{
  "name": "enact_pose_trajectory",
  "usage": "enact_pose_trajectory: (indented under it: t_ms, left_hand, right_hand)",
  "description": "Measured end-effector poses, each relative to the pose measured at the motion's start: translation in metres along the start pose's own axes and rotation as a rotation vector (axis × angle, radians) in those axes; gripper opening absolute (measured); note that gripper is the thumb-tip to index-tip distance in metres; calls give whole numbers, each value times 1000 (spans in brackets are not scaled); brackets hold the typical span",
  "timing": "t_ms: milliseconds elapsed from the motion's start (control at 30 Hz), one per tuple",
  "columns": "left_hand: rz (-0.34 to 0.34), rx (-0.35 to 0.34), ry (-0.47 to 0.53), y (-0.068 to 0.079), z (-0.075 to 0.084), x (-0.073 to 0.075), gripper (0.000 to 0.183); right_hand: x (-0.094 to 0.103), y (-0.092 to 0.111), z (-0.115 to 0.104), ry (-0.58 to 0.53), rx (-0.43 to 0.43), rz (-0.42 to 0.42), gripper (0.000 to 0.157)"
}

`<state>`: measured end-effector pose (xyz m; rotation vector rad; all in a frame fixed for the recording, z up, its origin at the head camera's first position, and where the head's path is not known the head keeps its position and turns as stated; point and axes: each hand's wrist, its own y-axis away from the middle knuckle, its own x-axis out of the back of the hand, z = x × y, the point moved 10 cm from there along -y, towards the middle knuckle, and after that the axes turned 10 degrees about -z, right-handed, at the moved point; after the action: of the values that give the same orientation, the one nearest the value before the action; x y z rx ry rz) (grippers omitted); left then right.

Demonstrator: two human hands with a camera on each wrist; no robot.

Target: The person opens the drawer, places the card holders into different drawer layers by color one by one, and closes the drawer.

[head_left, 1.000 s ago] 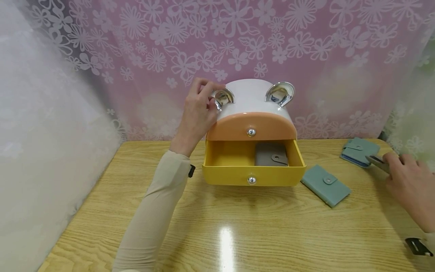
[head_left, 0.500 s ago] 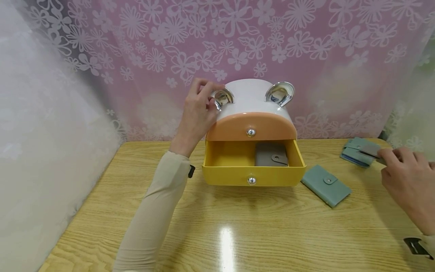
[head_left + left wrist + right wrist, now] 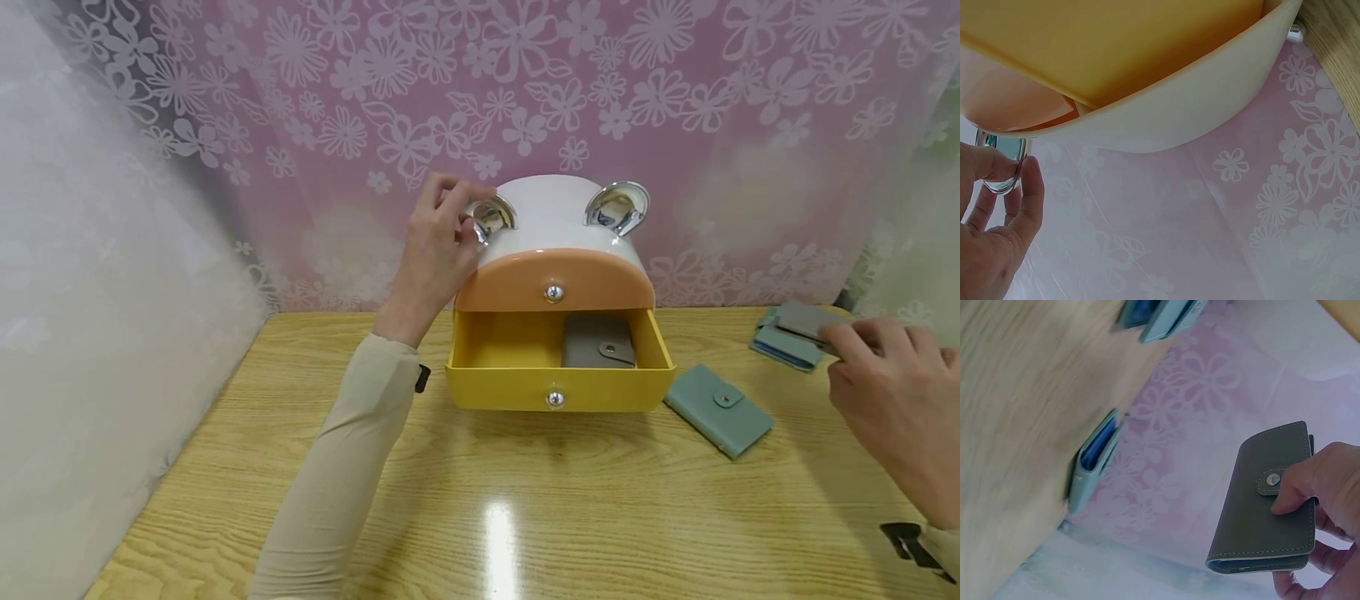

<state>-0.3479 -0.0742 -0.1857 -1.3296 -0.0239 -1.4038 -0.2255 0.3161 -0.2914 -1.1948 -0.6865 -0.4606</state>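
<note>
Head view: a yellow drawer (image 3: 510,390) stands extended from a white cabinet (image 3: 555,208); a gray wallet (image 3: 588,340) is contained at its right side. The orange upper front (image 3: 510,283) is seated flush. One silver ear (image 3: 495,217) is pinched by the left hand (image 3: 437,250). A second gray wallet (image 3: 806,320) is grasped by the right hand (image 3: 900,392), partly covering a green wallet (image 3: 783,350). Another green wallet (image 3: 720,408) is laid just beside the drawer. The wood-grain table (image 3: 600,500) is backed by a pink floral curtain (image 3: 435,108). Only in the right wrist view is the held wallet's snap (image 3: 1273,479) exposed; the thumb's placement across the ear is shown in the left wrist view.
</note>
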Motion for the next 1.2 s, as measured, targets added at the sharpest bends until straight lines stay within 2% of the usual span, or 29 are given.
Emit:
enact_pose_trajectory:
  t_ms: [167,500,733,1200]
  left_hand:
    - [-1,3,-1,0,0,0,35]
    - [0,4,-13,0,1,0,37]
    - [-5,15,-22,0,-1,0,36]
    - [0,15,-5,1,-1,0,36]
  right_hand:
    - [6,-3,-5,-24,-10,20,29]
    - [15,-11,-16,-65,-37,-7,28]
    - [24,-18,-26,-152,-29,36,24]
    - [43,-30,-50,-218,24,118,21]
